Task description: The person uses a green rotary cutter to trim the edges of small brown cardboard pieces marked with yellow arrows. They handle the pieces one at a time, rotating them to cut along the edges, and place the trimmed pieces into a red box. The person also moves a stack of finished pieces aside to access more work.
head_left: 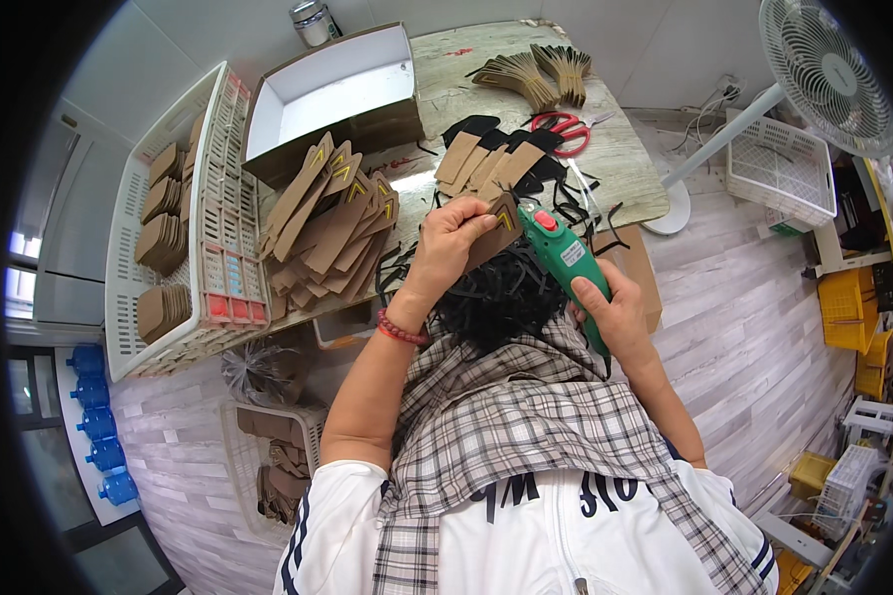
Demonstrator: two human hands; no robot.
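Between the thumb and fingers of my left hand [445,248] is a flat brown piece [494,238] with a yellow V-shaped mark. My right hand [620,315] is wrapped round a green handheld electric cutter [568,256] with a red button, its head close to the piece's right edge. Whether the blade touches the piece is too small to tell. Black strip scraps [501,297] lie heaped below my hands, over my checked apron [506,416]. Left of my left hand is a loose pile of brown pieces [332,238], several with yellow marks. Tan and black pieces [486,164] lie beyond my hands.
Red-handled scissors [569,149] and fanned brown stacks [521,79] lie farther back on the worktable [446,64]. An open box [337,84] and a white crate [119,268] with brown stacks stand left. At right is a fan [831,84]; a lower crate [238,466] sits on the floor.
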